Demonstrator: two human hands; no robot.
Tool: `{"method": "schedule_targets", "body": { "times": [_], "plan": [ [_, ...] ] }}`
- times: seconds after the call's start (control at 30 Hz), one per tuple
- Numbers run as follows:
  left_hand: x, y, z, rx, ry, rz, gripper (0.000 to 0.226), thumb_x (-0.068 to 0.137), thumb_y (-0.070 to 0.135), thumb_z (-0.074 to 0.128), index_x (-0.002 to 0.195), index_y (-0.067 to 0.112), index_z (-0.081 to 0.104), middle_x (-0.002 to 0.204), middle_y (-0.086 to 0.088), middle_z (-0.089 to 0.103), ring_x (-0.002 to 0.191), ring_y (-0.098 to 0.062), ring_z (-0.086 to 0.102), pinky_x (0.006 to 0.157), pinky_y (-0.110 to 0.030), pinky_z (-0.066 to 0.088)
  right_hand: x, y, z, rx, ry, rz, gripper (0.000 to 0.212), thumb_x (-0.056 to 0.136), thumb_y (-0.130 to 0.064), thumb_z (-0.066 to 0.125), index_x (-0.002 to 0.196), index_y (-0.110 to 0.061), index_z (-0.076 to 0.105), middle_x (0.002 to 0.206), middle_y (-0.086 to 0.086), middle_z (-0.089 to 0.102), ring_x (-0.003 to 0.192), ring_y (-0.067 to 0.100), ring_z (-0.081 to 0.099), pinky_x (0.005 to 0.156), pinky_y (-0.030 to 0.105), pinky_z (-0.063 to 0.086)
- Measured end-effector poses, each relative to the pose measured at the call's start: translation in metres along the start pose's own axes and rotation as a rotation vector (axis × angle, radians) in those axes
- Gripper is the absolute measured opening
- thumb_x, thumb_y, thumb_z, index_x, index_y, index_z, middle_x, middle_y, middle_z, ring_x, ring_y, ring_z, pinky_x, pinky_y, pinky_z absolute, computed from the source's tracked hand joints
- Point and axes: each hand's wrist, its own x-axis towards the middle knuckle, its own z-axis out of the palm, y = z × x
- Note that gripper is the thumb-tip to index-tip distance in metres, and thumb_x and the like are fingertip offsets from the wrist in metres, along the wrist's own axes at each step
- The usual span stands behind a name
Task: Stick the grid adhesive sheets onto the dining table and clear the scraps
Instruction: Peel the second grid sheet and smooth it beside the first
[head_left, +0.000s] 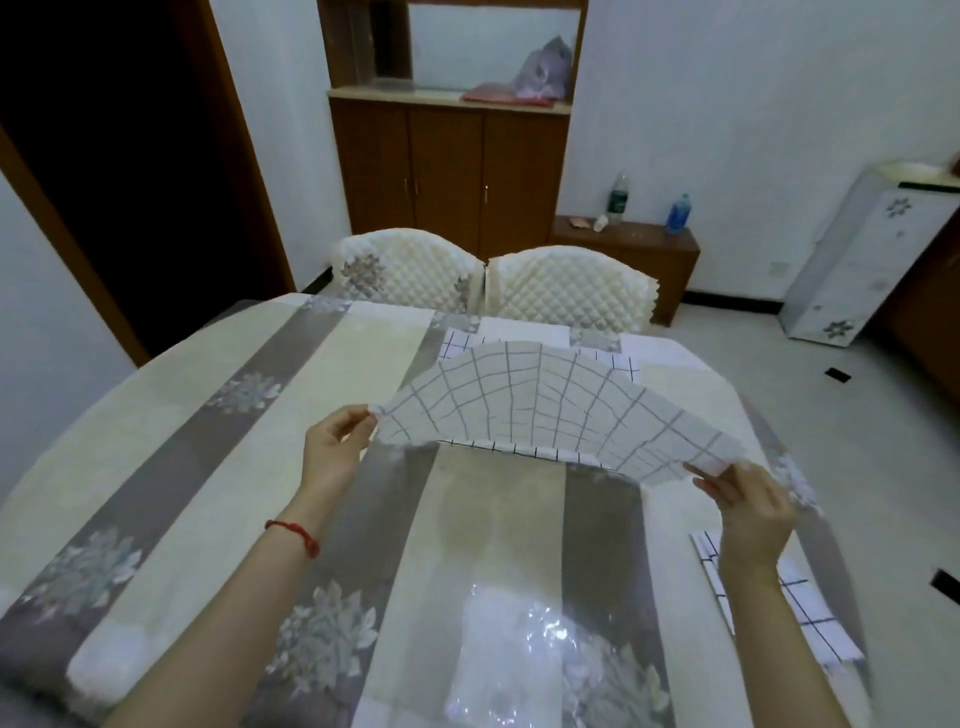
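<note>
I hold a white grid adhesive sheet (550, 408) up over the dining table (218, 467), arched in the air. My left hand (335, 447) pinches its near left corner. My right hand (748, 506) pinches its near right corner. Under the raised sheet another grid sheet (618, 364) lies flat on the table's far side, its near edge showing below the arch. More grid sheets (800, 613) lie in a pile at the table's right edge, below my right forearm. A clear plastic wrapper (519, 654) lies on the table near me.
The table carries a striped grey and cream cloth with flower prints. Two quilted white chairs (488, 283) stand at its far side. Behind them are a brown cabinet (447, 171) and a low stand with bottles (649, 244). Tiled floor lies to the right.
</note>
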Motion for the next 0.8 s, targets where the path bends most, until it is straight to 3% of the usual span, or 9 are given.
{"method": "schedule_targets", "body": {
  "times": [0.1, 0.2, 0.3, 0.37, 0.43, 0.5, 0.6, 0.73, 0.8],
  "plan": [
    [-0.025, -0.036, -0.008, 0.094, -0.033, -0.045, 0.014, 0.085, -0.004, 0.056, 0.092, 0.001, 0.067, 0.091, -0.008, 0.064, 0.077, -0.013, 0.057, 0.071, -0.016, 0.046, -0.016, 0.022, -0.038, -0.046, 0.082, 0.100, 0.053, 0.088, 0.007, 0.042, 0.054, -0.023, 0.069, 0.053, -0.010, 0.066, 0.051, 0.006, 0.066, 0.053, 0.016, 0.054],
    [-0.046, -0.072, -0.021, 0.171, -0.063, -0.133, 0.014, 0.085, -0.004, 0.058, 0.093, 0.000, 0.069, 0.089, -0.010, 0.063, 0.062, 0.000, 0.054, 0.053, -0.003, 0.039, -0.030, 0.046, -0.067, -0.121, 0.120, 0.254, 0.046, 0.084, 0.009, 0.046, 0.052, -0.016, 0.067, 0.054, -0.007, 0.068, 0.052, 0.006, 0.066, 0.053, 0.016, 0.055],
    [-0.058, -0.101, -0.030, 0.235, -0.107, -0.227, 0.015, 0.084, -0.002, 0.061, 0.093, 0.003, 0.071, 0.088, -0.016, 0.065, 0.056, 0.000, 0.054, 0.046, -0.003, 0.037, -0.041, 0.065, -0.086, -0.237, 0.134, 0.389, 0.025, 0.085, 0.000, 0.050, 0.070, -0.013, 0.065, 0.052, -0.005, 0.069, 0.055, 0.003, 0.066, 0.055, 0.017, 0.053],
    [-0.063, -0.114, -0.033, 0.260, -0.138, -0.280, 0.016, 0.083, -0.004, 0.062, 0.091, 0.007, 0.071, 0.095, -0.021, 0.069, 0.065, -0.007, 0.062, 0.056, -0.005, 0.045, -0.044, 0.076, -0.095, -0.325, 0.121, 0.445, 0.018, 0.085, -0.006, 0.052, 0.075, -0.011, 0.065, 0.052, -0.006, 0.069, 0.058, 0.003, 0.065, 0.058, 0.019, 0.048],
    [-0.066, -0.127, -0.033, 0.296, -0.162, -0.309, 0.017, 0.083, -0.008, 0.060, 0.093, 0.001, 0.071, 0.101, -0.026, 0.068, 0.086, -0.023, 0.068, 0.079, -0.023, 0.054, -0.043, 0.088, -0.101, -0.370, 0.126, 0.489, 0.013, 0.085, -0.005, 0.054, 0.078, -0.006, 0.066, 0.051, -0.005, 0.069, 0.054, 0.005, 0.065, 0.052, 0.015, 0.050],
    [-0.070, -0.135, -0.032, 0.348, -0.168, -0.319, 0.019, 0.084, -0.010, 0.056, 0.094, -0.004, 0.070, 0.104, -0.025, 0.067, 0.099, -0.035, 0.064, 0.080, -0.024, 0.055, -0.042, 0.097, -0.106, -0.431, 0.133, 0.523, 0.010, 0.084, -0.005, 0.057, 0.080, -0.003, 0.066, 0.055, -0.001, 0.070, 0.053, 0.007, 0.065, 0.050, 0.013, 0.053],
    [-0.073, -0.144, -0.024, 0.349, -0.121, -0.354, 0.022, 0.091, -0.006, 0.047, 0.107, -0.010, 0.062, 0.108, -0.023, 0.062, 0.093, -0.029, 0.059, 0.052, -0.003, 0.048, -0.044, 0.109, -0.111, -0.553, 0.107, 0.531, 0.008, 0.083, -0.007, 0.062, 0.076, -0.009, 0.067, 0.087, 0.015, 0.070, 0.079, 0.025, 0.063, 0.075, 0.031, 0.055],
    [-0.067, -0.155, -0.012, 0.233, -0.064, -0.572, 0.029, 0.096, 0.006, 0.042, 0.120, -0.007, 0.052, 0.106, -0.021, 0.057, 0.093, -0.031, 0.054, 0.044, -0.022, 0.054, -0.048, 0.118, -0.110, -0.669, 0.122, 0.500, 0.015, 0.082, -0.008, 0.065, 0.098, -0.008, 0.066, 0.106, 0.014, 0.065, 0.101, 0.028, 0.059, 0.094, 0.038, 0.043],
    [-0.062, -0.161, -0.008, 0.259, -0.021, -0.614, 0.025, 0.094, 0.008, 0.048, 0.108, -0.010, 0.058, 0.102, -0.028, 0.061, 0.090, -0.035, 0.056, 0.061, -0.035, 0.054, -0.049, 0.120, -0.108, -0.682, 0.160, 0.501, 0.025, 0.082, -0.006, 0.065, 0.107, -0.005, 0.063, 0.107, 0.014, 0.064, 0.108, 0.031, 0.058, 0.099, 0.039, 0.041]
  ]
}}
